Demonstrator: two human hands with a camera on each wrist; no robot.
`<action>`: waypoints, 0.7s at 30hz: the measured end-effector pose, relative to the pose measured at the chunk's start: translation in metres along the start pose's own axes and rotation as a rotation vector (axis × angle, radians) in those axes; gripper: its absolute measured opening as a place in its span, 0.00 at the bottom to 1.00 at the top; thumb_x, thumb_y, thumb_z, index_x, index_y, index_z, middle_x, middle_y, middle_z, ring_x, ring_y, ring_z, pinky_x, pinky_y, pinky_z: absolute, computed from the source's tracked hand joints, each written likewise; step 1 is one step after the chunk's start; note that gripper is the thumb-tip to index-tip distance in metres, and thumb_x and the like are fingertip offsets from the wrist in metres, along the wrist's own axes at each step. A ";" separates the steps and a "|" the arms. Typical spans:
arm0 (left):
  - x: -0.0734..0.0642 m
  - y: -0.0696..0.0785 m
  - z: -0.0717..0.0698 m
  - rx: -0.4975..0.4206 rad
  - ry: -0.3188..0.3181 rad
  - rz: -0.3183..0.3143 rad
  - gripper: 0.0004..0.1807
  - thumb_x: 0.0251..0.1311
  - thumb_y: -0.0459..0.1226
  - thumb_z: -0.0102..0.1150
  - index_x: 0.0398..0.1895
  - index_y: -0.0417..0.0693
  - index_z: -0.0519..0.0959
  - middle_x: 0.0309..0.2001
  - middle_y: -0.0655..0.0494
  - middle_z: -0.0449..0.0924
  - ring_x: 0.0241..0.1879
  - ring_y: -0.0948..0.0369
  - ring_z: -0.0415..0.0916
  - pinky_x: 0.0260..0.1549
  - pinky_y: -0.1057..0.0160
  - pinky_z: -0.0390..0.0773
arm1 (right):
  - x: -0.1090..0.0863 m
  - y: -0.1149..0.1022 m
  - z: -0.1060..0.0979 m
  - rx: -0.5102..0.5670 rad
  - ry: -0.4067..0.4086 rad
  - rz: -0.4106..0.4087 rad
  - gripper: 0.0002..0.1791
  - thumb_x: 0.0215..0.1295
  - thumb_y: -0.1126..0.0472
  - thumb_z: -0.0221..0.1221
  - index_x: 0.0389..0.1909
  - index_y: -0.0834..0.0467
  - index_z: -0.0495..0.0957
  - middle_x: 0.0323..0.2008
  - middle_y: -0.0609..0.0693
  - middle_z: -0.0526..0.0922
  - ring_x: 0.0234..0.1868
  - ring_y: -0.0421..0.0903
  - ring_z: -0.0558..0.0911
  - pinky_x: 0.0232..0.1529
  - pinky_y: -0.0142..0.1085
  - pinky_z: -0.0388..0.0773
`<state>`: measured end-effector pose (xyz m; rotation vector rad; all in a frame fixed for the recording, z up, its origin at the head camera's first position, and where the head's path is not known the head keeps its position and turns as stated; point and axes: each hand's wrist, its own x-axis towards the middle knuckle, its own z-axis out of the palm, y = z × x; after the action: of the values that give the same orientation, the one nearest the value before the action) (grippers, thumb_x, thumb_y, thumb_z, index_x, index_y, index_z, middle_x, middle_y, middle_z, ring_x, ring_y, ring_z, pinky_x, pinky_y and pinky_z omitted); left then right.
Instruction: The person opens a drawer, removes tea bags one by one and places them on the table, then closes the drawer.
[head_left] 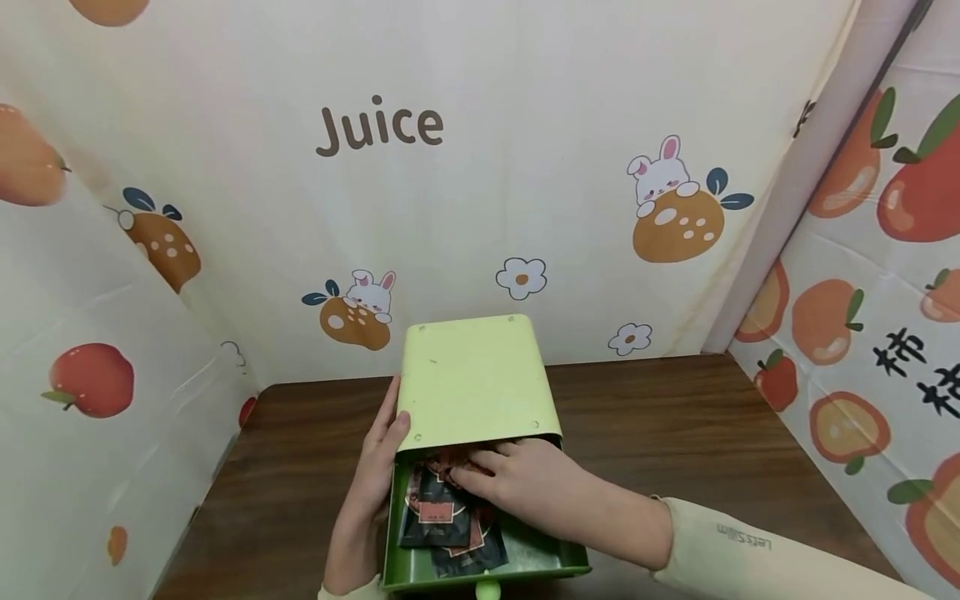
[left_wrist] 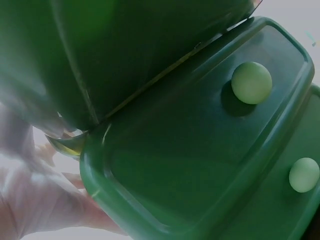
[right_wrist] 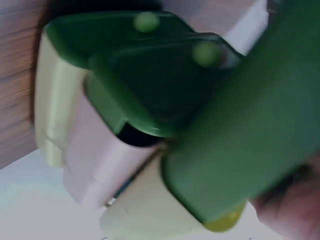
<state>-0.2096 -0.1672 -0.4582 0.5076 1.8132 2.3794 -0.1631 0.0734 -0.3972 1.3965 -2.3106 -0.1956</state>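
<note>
A small drawer cabinet (head_left: pixel 476 383) with a pale yellow-green top stands on the table. Its green top drawer (head_left: pixel 540 558) is pulled out toward me. Inside lie dark packets (head_left: pixel 437 521) with reddish labels, overlapping one another. My left hand (head_left: pixel 372 475) rests along the cabinet's left side, thumb by the upper front edge. In the left wrist view that hand (left_wrist: pixel 45 195) is at the side of the green drawer fronts. My right hand (head_left: pixel 532 483) reaches into the drawer and touches reddish wrapping (head_left: pixel 448 467) near the back. Its fingertips are partly hidden, so a grip is unclear.
Lower drawer fronts (left_wrist: pixel 175 145) carry round light-green knobs (left_wrist: pixel 251 83). The right wrist view shows a pink tier (right_wrist: pixel 100 150) between paler ones. Brown wooden table (head_left: pixel 645 425) surrounds the cabinet. Fruit-printed cloth (head_left: pixel 480 192) hangs behind and at both sides.
</note>
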 end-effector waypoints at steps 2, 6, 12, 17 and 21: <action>0.001 0.000 0.001 0.001 -0.003 -0.002 0.29 0.78 0.44 0.36 0.77 0.72 0.44 0.76 0.65 0.42 0.69 0.56 0.54 0.55 0.63 0.70 | -0.003 0.001 -0.014 0.098 -0.053 0.010 0.27 0.60 0.64 0.67 0.60 0.46 0.76 0.53 0.44 0.80 0.47 0.39 0.81 0.32 0.30 0.76; 0.001 0.000 0.001 0.023 0.007 -0.002 0.29 0.78 0.43 0.36 0.77 0.73 0.44 0.76 0.64 0.42 0.68 0.55 0.55 0.54 0.62 0.70 | -0.010 0.008 -0.040 0.264 -0.153 0.039 0.32 0.56 0.71 0.67 0.62 0.47 0.75 0.56 0.43 0.79 0.52 0.37 0.79 0.32 0.27 0.75; 0.000 -0.002 -0.001 0.055 0.024 -0.007 0.29 0.78 0.43 0.36 0.77 0.73 0.45 0.75 0.64 0.42 0.66 0.55 0.59 0.54 0.62 0.70 | -0.031 0.019 -0.062 0.470 -0.180 0.100 0.35 0.58 0.77 0.57 0.64 0.47 0.73 0.56 0.40 0.78 0.45 0.35 0.81 0.32 0.25 0.74; 0.003 0.000 -0.001 0.081 0.016 -0.001 0.29 0.78 0.43 0.36 0.77 0.73 0.44 0.75 0.65 0.43 0.67 0.54 0.56 0.55 0.63 0.70 | -0.052 0.039 -0.081 0.651 -0.135 0.151 0.31 0.63 0.77 0.50 0.64 0.50 0.73 0.54 0.40 0.80 0.48 0.33 0.79 0.43 0.30 0.76; 0.003 -0.002 -0.002 0.094 0.016 -0.009 0.29 0.78 0.44 0.36 0.77 0.74 0.45 0.75 0.65 0.44 0.67 0.53 0.56 0.54 0.62 0.70 | -0.072 0.056 -0.094 0.823 -0.145 0.239 0.31 0.65 0.76 0.52 0.65 0.46 0.72 0.41 0.37 0.80 0.30 0.30 0.74 0.32 0.27 0.74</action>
<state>-0.2131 -0.1680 -0.4600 0.4894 1.9374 2.3076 -0.1394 0.1728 -0.3152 1.4383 -2.7936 0.8407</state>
